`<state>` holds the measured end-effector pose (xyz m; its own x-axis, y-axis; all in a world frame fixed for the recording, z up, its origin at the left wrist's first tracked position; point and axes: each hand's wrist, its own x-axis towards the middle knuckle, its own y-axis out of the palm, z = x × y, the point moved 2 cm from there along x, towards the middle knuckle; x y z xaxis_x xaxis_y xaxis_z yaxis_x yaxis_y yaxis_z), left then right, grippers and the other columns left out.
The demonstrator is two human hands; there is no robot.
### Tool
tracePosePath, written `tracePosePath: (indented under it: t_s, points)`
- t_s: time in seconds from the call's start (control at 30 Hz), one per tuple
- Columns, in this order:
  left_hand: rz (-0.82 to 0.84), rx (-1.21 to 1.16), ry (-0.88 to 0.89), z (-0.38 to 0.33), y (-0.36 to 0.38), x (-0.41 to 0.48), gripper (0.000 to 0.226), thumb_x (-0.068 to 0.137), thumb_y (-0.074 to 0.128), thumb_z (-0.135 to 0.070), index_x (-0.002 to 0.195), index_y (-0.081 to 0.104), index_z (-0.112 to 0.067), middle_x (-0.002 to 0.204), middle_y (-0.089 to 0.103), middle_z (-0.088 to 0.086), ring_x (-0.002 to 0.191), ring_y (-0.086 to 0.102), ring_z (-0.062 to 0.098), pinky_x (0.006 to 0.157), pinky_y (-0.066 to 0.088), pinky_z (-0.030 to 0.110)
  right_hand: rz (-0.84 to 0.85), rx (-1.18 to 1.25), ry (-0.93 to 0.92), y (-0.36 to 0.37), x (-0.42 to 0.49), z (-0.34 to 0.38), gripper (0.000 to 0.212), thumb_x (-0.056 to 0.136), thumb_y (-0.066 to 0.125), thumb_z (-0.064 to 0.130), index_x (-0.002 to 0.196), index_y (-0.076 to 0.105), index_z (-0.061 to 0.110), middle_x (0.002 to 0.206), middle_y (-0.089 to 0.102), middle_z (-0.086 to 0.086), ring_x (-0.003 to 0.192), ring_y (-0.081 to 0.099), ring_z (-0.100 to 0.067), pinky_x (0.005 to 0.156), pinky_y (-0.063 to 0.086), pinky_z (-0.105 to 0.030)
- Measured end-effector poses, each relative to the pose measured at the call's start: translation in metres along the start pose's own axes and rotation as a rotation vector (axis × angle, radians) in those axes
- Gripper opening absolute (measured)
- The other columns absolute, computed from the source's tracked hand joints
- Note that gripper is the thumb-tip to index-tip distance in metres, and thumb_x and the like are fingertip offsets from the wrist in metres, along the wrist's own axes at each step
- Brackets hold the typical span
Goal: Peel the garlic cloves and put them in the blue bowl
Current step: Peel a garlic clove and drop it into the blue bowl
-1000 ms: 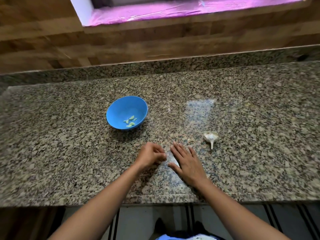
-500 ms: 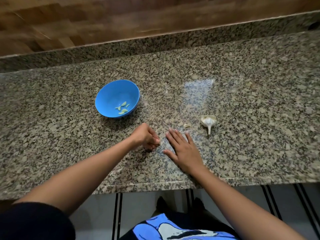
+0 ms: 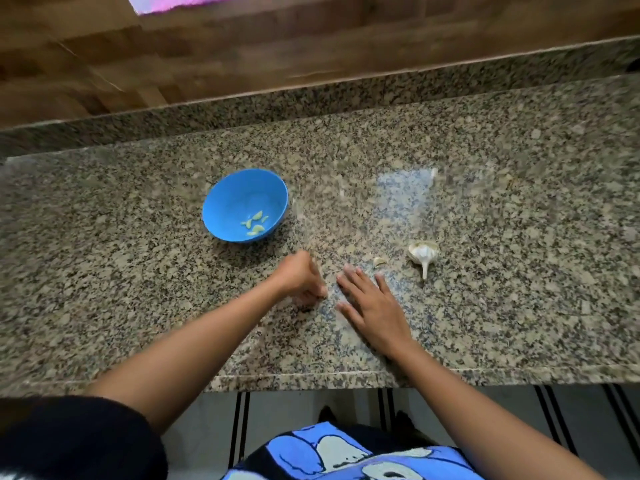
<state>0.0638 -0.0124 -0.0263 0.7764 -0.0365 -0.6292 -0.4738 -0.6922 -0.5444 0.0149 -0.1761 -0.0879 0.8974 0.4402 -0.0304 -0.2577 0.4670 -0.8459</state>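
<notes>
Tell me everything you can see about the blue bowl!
The blue bowl is round, smooth and bright blue, and looks like plastic. It stands upright on the speckled granite counter, beyond the left hand. A few pale yellowish peeled garlic cloves lie together at its bottom, toward its near right side. Neither hand touches it.

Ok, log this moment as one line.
left hand: curled, contents unseen | right hand: flat on counter | blue bowl: peeled cloves inside | garlic bulb: untouched
</notes>
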Motion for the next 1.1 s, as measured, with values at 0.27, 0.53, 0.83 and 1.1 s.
tracePosePath:
  t_s: [0.27, 0.53, 0.83, 1.1]
  points:
    - [0.077, -1.023, -0.020, 0.018, 0.039, -0.020, 0.014, 0.086, 0.064, -0.010, 0.094, 0.065, 0.001, 0.074, 0.068, 0.008, 0.061, 0.062, 0.012, 0.060, 0.054, 0.019, -0.097, 0.688, 0.154, -0.029, 0.012, 0.011, 0.032, 0.084, 0.066, 0.016, 0.114, 0.064, 0.025, 0.107, 0.069, 0.003, 0.090, 0.063, 0.003, 0.086, 0.053, -0.023]
    - [-0.176, -0.883, 0.213, 0.013, 0.037, -0.028, 0.006, 0.082, 0.066, -0.002, 0.084, 0.070, -0.006, 0.073, 0.071, 0.011, 0.063, 0.065, 0.017, 0.061, 0.057, 0.021, -0.169, 0.914, 0.273, -0.030, 0.020, 0.014, 0.010, 0.082, 0.068, 0.008, 0.090, 0.073, 0.011, 0.081, 0.073, -0.004, 0.076, 0.070, -0.017, 0.076, 0.057, -0.038]
    - [-0.057, -0.950, 0.155, 0.022, 0.031, -0.030, 0.008, 0.086, 0.061, -0.001, 0.089, 0.067, 0.005, 0.064, 0.066, 0.010, 0.052, 0.061, 0.013, 0.054, 0.054, 0.019, -0.035, 1.217, 0.278, -0.041, 0.015, 0.023, 0.008, 0.081, 0.065, 0.001, 0.087, 0.070, 0.002, 0.073, 0.072, -0.009, 0.064, 0.069, -0.016, 0.061, 0.056, -0.020]
    - [-0.132, -0.897, 0.166, 0.020, 0.029, -0.030, 0.018, 0.085, 0.064, -0.003, 0.098, 0.067, 0.009, 0.071, 0.067, 0.014, 0.055, 0.061, 0.015, 0.054, 0.054, 0.018, -0.055, 1.257, 0.310, -0.044, 0.012, 0.027, 0.008, 0.079, 0.067, 0.003, 0.086, 0.071, 0.006, 0.073, 0.072, -0.008, 0.065, 0.068, -0.016, 0.063, 0.056, -0.021]
